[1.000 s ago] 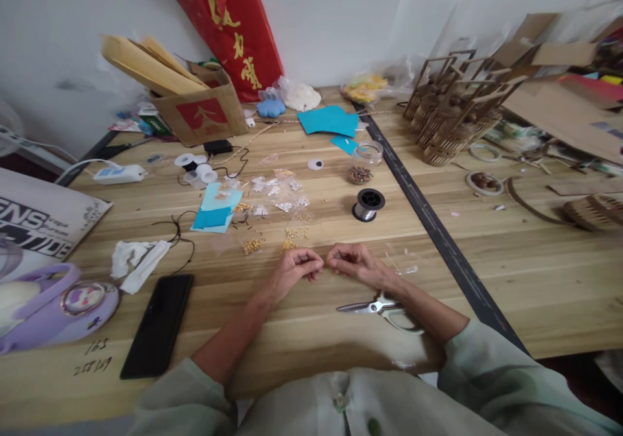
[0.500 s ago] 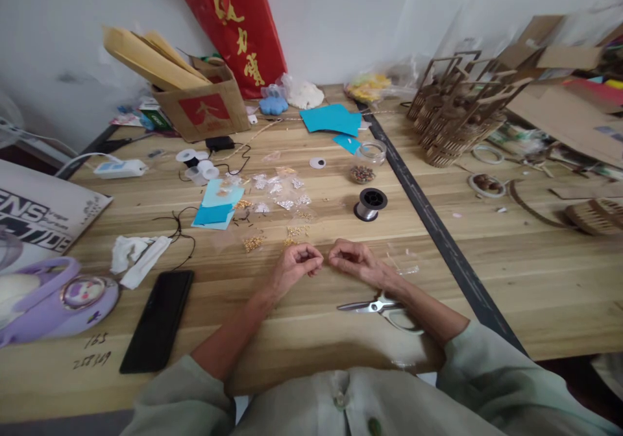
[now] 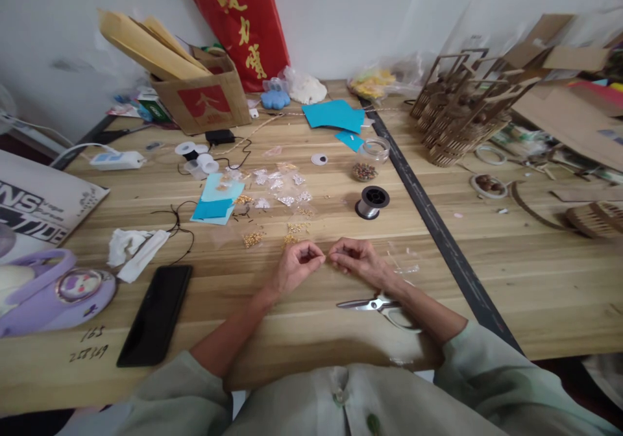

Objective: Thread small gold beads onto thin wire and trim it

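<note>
Gold-coloured beads (image 3: 253,239) lie in small heaps near the middle of the frame, in the head view, with one heap close to the fingers of the left hand (image 3: 300,264). That hand's thumb and forefinger are drawn together in a narrow pinch. Facing it just right of centre, the right hand (image 3: 357,258) makes a similar narrow pinch, the two sets of fingertips near each other. Whether a fine piece sits between them is too small to tell.

Below the right hand, scissors (image 3: 374,304) lie on the table (image 3: 302,332), blades towards the left of the frame and pale handles partly under the right forearm. Above that hand stands a black-rimmed spool (image 3: 372,202) wound with thin, silvery material. Higher still, a clear jar (image 3: 365,171) holds small mixed-colour beads.

Left of centre, light and darker blue sheets (image 3: 214,209) overlap, beside clear packets of silvery pieces (image 3: 287,189). A dark phone (image 3: 156,316) lies at lower left, with white tissue (image 3: 141,251) above it. In the upper left stands a brown paper bag (image 3: 204,102); at upper right are slatted wooden baskets (image 3: 445,141).
</note>
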### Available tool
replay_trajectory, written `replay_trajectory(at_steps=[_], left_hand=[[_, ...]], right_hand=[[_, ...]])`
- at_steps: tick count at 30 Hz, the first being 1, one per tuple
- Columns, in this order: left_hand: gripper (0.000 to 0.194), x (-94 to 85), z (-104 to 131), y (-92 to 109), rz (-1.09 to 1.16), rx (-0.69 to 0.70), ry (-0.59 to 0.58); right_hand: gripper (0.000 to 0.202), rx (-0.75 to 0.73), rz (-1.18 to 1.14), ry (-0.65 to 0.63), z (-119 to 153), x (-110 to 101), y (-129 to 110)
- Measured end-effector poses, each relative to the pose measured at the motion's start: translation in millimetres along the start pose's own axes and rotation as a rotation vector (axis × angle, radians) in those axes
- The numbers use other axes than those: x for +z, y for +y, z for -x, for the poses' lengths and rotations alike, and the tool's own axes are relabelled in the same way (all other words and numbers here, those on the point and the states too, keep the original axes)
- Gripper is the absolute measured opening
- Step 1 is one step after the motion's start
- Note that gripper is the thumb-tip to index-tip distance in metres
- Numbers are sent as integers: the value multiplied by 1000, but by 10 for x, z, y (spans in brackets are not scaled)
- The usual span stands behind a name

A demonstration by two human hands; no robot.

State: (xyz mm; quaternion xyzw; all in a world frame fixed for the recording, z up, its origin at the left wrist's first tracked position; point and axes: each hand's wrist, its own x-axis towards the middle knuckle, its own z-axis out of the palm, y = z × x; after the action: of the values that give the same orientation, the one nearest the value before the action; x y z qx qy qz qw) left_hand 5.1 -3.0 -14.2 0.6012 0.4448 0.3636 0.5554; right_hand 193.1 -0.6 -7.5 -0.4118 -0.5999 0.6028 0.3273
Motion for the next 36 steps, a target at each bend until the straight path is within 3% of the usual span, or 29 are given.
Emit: replay_trajectory(at_steps=[14,25,36], left_hand=[[7,46,23,-12,-137,37,9],[23,-15,-11,28,107,-117,-86],[16,8,1,6,11,-33,-43]], right_hand=[[24,-18,224,-22,22,7,-35],[31,55,68,-67,0,-44,-38],[30,54,58,-83,8,-27,-60]])
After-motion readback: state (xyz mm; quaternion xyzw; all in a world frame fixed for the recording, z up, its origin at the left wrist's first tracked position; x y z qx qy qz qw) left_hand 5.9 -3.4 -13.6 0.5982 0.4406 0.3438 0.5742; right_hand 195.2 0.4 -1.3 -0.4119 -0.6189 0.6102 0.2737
